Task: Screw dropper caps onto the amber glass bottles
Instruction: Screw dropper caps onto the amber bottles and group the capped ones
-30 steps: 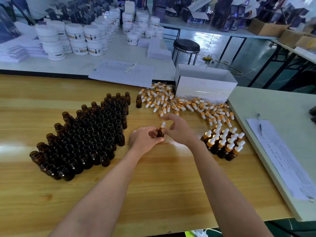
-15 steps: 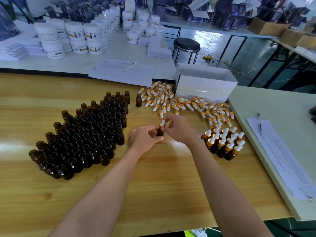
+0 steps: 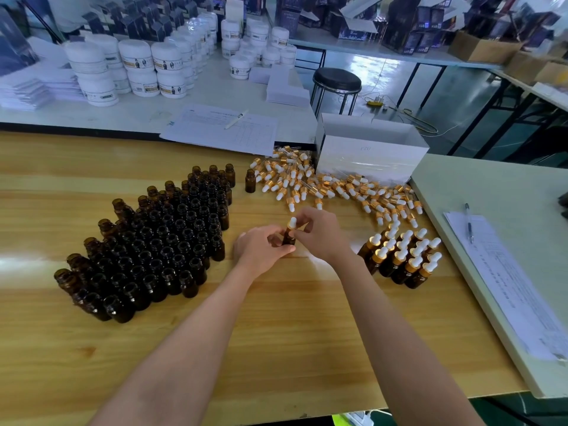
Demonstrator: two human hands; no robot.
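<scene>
2 bare hands meet over the middle of a wooden table at 1 small amber glass bottle. The left hand grips the bottle's body. The right hand pinches the white-bulbed dropper cap sitting on its neck. Uncapped amber bottles stand in a block to the left, loose dropper caps lie behind, and capped bottles stand to the right.

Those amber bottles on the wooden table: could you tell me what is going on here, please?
A person is capping bottles. The left hand grips one amber bottle at the wooden table while the right hand pinches the dropper cap on its neck. Uncapped bottles stand clustered to the left, capped bottles in a small group to the right, and loose caps lie scattered behind, beside a white box.
</scene>
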